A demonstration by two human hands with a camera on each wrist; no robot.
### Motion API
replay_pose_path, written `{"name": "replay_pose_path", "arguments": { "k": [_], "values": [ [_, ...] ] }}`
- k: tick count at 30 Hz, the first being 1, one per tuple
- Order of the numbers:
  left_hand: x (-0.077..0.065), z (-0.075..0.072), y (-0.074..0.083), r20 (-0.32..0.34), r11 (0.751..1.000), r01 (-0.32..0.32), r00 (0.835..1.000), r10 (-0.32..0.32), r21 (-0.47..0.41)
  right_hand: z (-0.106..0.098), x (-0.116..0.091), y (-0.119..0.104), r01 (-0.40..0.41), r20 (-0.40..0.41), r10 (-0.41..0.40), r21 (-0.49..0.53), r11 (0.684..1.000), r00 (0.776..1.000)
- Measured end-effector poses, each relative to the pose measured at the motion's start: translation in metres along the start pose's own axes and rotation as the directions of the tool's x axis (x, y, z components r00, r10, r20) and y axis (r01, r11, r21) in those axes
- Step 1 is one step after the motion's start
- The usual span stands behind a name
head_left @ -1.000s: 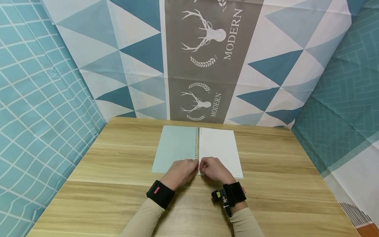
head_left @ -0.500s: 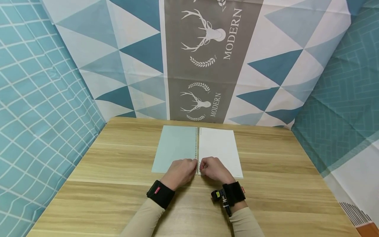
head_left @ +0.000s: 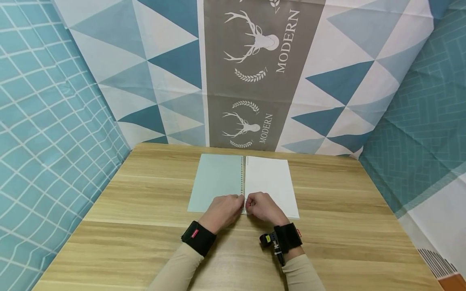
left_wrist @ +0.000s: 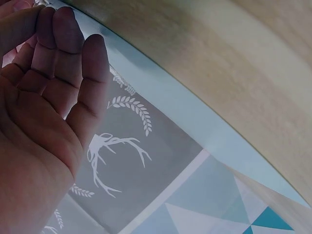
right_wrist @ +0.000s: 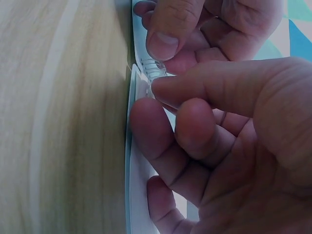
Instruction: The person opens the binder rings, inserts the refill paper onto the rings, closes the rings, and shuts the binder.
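A loose-leaf notebook [head_left: 222, 178] lies open on the table, its pale green cover to the left and white pages [head_left: 269, 178] to the right. Clear plastic binder rings [right_wrist: 155, 68] run along the spine between them. At the spine's near end, my left hand [head_left: 225, 208] pinches the rings with thumb and bent fingers. Close beside it, my right hand [head_left: 263, 207] has thumb and index finger on the same rings, its other fingers curled over the page edge. In the left wrist view, the left palm [left_wrist: 44, 126] hides what those fingertips touch.
The wooden table [head_left: 145, 242] extends around the notebook on all sides. A patterned cloth [head_left: 174, 81] with triangles and deer heads hangs behind its far edge. Blue tiled cloth [head_left: 54, 121] stands at the left, green cloth [head_left: 429, 121] at the right.
Both hands stay at the near end of the spine. The gap between their fingertips shifts very slightly; the notebook keeps its place.
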State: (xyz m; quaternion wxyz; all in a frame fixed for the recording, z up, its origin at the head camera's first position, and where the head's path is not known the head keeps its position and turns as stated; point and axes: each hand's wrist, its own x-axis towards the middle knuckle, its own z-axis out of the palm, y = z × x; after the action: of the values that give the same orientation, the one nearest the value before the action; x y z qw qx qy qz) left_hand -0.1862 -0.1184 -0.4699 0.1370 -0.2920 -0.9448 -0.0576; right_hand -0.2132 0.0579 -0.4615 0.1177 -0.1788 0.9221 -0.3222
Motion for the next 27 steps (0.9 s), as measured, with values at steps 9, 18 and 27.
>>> {"name": "replay_pose_path", "arguments": {
  "k": [9,18,27],
  "values": [
    [0.0001,0.0000,0.0008,-0.011,1.000,0.002,1.000,-0.002,-0.014,-0.0006,-0.0018,-0.0012,0.021,-0.007,-0.021,0.009,1.000,1.000],
    [0.0018,-0.0012,0.0014,-0.004,1.000,0.001,1.000,-0.001,-0.009,-0.0029,-0.0020,-0.0029,0.025,0.013,-0.025,0.007,1.000,1.000],
    [0.0022,0.0002,0.0017,0.010,1.000,-0.005,1.000,0.005,0.004,-0.0027,-0.0022,-0.0042,0.006,0.012,-0.006,0.024,1.000,1.000]
  ]
}}
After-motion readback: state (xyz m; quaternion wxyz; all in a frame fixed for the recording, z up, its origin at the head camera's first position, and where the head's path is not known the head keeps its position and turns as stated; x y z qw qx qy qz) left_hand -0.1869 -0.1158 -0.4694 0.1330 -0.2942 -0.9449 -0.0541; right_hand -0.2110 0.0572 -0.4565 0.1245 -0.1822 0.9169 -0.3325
